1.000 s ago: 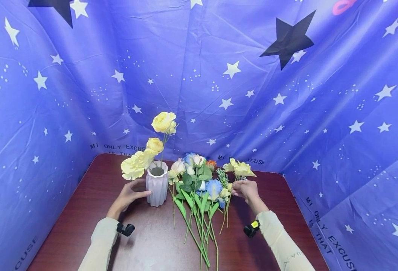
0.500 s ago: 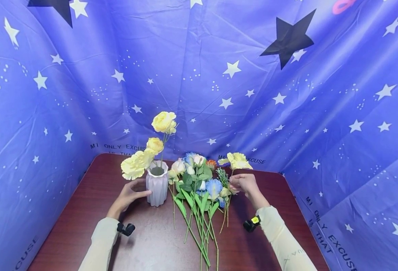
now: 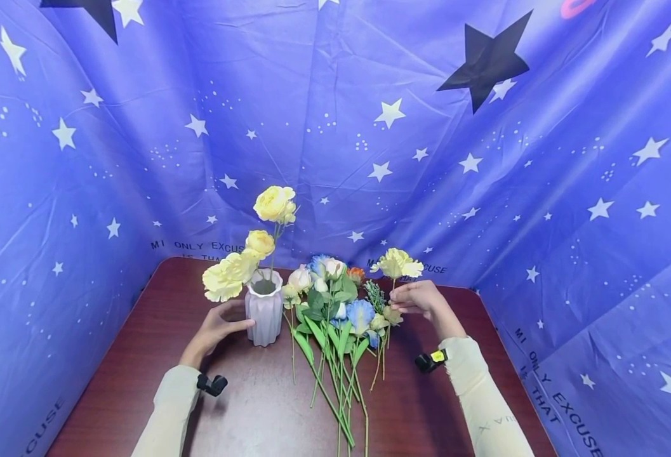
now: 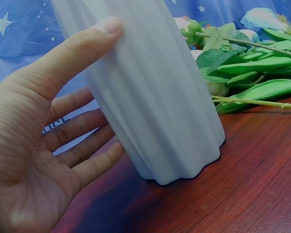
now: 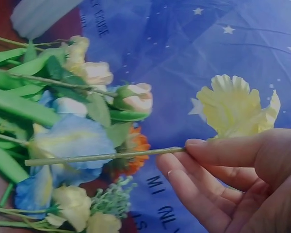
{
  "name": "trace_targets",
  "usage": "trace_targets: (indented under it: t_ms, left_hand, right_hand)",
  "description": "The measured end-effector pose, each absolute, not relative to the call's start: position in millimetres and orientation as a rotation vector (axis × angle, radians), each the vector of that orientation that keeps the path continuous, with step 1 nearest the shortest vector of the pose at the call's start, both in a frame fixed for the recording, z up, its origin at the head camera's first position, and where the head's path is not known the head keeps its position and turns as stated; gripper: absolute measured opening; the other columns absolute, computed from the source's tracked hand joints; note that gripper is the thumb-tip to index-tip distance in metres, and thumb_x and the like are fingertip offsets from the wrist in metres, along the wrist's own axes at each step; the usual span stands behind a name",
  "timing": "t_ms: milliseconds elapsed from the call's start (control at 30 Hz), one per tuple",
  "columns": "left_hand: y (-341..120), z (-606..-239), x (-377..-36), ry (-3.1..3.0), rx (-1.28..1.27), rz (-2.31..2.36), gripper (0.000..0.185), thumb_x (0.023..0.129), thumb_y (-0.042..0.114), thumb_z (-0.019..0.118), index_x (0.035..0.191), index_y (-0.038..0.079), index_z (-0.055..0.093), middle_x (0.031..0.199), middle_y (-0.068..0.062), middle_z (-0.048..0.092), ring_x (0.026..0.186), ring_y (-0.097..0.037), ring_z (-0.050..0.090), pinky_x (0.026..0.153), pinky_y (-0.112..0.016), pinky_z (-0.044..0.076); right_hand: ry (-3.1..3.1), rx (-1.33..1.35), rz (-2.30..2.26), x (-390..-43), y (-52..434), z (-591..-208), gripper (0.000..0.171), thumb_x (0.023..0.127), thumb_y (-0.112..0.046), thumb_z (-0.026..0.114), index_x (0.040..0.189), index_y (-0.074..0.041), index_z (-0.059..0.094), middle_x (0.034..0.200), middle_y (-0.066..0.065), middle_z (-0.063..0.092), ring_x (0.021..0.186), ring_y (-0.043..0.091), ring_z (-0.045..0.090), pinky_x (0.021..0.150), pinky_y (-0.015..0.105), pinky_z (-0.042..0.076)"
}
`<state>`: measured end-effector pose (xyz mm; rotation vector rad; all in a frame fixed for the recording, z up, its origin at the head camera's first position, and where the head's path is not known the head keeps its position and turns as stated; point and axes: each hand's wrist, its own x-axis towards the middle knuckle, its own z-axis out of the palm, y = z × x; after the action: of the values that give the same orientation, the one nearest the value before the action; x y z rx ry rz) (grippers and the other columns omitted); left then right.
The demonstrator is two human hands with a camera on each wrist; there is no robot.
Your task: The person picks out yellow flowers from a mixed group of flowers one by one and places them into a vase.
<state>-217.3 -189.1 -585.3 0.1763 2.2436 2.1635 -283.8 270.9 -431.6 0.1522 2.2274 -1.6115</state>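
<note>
My left hand (image 3: 214,331) holds the pale lilac, fluted vase (image 3: 263,320) from its left side. In the left wrist view the thumb lies across the vase (image 4: 155,97) and the other fingers reach behind it. The vase stands upright on the table, with yellow flowers (image 3: 259,244) leaning out of its mouth. My right hand (image 3: 423,299) pinches a single yellow flower (image 3: 398,263) by its stem, at the right of the loose flowers. The right wrist view shows the bare stem (image 5: 87,158) sticking out past the thumb and fingertip, its cut end free over a blue flower (image 5: 72,143).
A heap of loose flowers, with blue (image 3: 360,316), pale pink (image 3: 301,279) and orange (image 3: 356,275) heads, lies between the hands. Their green stems (image 3: 341,406) point toward the near edge of the brown table (image 3: 244,412). A blue star-printed cloth (image 3: 324,127) surrounds the table.
My right hand has raised the yellow flower from the right side of the heap and drawn slightly right, turning at the wrist. My left hand stays at the vase.
</note>
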Motion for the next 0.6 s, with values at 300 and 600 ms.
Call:
trace_targets:
  t_ms: [300,600]
  left_hand:
    - [-189.9,-586.7,-217.8,2.251,0.162,2.160,0.056,0.084,0.002,0.080,0.132,-0.013,0.056,0.126,-0.035,0.063,0.097,-0.001,0.068,0.083,-0.022,0.058]
    - [-189.5,-586.3,-217.2,2.269,0.169,2.147,0.058,0.085,0.005,0.081,0.132,-0.014,0.055,0.124,-0.032,0.066,0.096,-0.002,0.068,0.083,-0.022,0.058]
  right_hand:
    - [2.205,0.031,-1.666,-284.8,261.3,-404.4,0.034,0.096,0.002,0.066,0.124,0.019,0.060,0.093,0.017,0.078,0.078,0.017,0.077,0.077,0.029,0.063]
    - [2.169,-0.067,-1.754,-288.8,234.7,-368.3,0.041,0.095,0.003,0.066,0.130,0.021,0.053,0.083,0.004,0.078,0.078,0.015,0.076,0.078,0.029,0.063]
